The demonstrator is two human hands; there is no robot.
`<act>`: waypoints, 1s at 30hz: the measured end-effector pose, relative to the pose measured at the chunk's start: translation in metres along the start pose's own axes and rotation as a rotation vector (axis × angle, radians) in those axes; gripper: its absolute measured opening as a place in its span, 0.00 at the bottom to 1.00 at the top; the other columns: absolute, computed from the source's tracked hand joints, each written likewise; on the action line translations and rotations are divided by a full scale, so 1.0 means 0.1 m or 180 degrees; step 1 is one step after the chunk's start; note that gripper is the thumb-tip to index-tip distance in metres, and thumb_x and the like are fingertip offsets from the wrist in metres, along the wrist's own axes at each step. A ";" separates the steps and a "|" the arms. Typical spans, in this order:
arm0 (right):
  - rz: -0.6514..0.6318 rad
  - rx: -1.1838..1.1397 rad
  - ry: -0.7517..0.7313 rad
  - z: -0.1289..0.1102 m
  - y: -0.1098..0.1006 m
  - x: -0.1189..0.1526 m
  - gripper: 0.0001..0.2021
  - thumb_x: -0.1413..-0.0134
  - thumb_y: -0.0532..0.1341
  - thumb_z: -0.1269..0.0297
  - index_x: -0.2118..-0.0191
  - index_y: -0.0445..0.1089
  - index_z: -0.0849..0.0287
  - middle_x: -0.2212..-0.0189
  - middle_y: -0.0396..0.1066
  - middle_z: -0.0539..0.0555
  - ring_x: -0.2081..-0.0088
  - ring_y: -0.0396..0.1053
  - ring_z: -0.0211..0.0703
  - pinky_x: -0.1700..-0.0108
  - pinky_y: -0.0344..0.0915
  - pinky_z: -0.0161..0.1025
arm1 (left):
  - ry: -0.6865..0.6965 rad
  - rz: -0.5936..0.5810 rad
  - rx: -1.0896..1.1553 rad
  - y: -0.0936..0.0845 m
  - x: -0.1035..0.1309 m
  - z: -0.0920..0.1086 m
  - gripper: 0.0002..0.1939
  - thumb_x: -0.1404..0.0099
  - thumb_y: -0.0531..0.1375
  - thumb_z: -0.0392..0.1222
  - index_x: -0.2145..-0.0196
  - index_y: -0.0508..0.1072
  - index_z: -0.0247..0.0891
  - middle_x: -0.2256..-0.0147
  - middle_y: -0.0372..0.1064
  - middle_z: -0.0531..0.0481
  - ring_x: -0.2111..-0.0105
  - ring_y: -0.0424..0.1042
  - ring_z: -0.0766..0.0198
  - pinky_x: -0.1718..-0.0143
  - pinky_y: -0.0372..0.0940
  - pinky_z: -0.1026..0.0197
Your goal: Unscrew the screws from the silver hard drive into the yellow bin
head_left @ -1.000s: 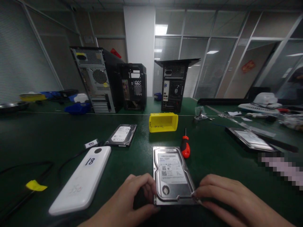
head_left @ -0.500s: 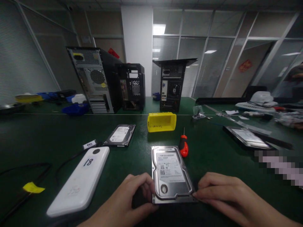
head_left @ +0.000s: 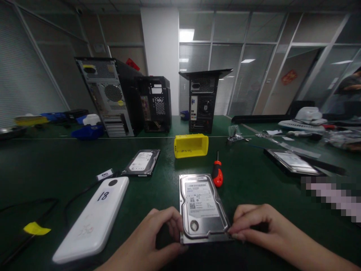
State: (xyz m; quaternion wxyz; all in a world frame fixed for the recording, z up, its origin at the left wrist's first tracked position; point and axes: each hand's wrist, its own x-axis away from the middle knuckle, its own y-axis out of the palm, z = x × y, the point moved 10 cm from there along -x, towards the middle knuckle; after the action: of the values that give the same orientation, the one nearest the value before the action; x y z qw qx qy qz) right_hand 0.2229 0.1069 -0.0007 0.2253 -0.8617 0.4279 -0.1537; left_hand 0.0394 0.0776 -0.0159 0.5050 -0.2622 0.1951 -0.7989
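Note:
A silver hard drive (head_left: 201, 205), label side up, lies near the front of the green table. My left hand (head_left: 158, 229) grips its lower left edge, with curled fingers along the side and the thumb at the near corner. At the lower right corner, my right hand (head_left: 254, 224) has thumb and fingertips pinched together against the drive. Just beyond its right side lies a red and black screwdriver (head_left: 217, 175), tip pointing away from me. Further back, a yellow plastic bin (head_left: 191, 146) rests on its side, with small dark bits inside.
On the left are a white power bank marked 18 (head_left: 93, 218), a second hard drive (head_left: 141, 162) and black cables. A third drive (head_left: 293, 162) lies on the right. Computer cases (head_left: 115, 98) stand at the back. A person (head_left: 349, 86) is at the far right.
The view has shifted slightly. My right hand's fingers have bent more, its wrist lower, still at the drive's corner. The left hand keeps its hold, and the drive has hardly moved.

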 end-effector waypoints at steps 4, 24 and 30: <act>-0.0087 0.0028 -0.0001 0.03 0.01 0.00 0.11 0.46 0.62 0.57 0.65 0.79 0.55 0.68 0.73 0.53 0.66 0.70 0.38 0.62 0.66 0.35 | -0.0022 -0.0029 0.0033 -0.01 -0.01 0.01 0.08 0.41 0.62 0.41 0.62 0.70 0.40 0.63 0.68 0.54 0.59 0.65 0.60 0.56 0.58 0.59; -0.0134 0.0501 -0.0429 -0.07 0.02 0.02 0.12 0.42 0.59 0.58 0.60 0.79 0.54 0.70 0.73 0.54 0.69 0.70 0.35 0.67 0.64 0.31 | -0.0005 -0.0039 -0.0037 -0.01 -0.01 0.05 0.06 0.40 0.61 0.39 0.64 0.70 0.39 0.64 0.67 0.53 0.60 0.65 0.60 0.58 0.59 0.60; -0.0164 0.0566 -0.0536 -0.11 0.04 0.04 0.13 0.41 0.58 0.59 0.57 0.78 0.53 0.70 0.74 0.54 0.70 0.70 0.34 0.68 0.64 0.30 | 0.0011 -0.0032 -0.0070 0.01 -0.01 -0.01 0.07 0.40 0.61 0.41 0.64 0.70 0.40 0.64 0.67 0.53 0.61 0.65 0.60 0.58 0.59 0.60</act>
State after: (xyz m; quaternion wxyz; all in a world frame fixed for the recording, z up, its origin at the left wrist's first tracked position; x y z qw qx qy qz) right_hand 0.2180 0.0986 0.0066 0.3319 -0.8589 0.3699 -0.1239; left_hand 0.0404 0.0781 -0.0174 0.4977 -0.2673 0.2034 -0.7996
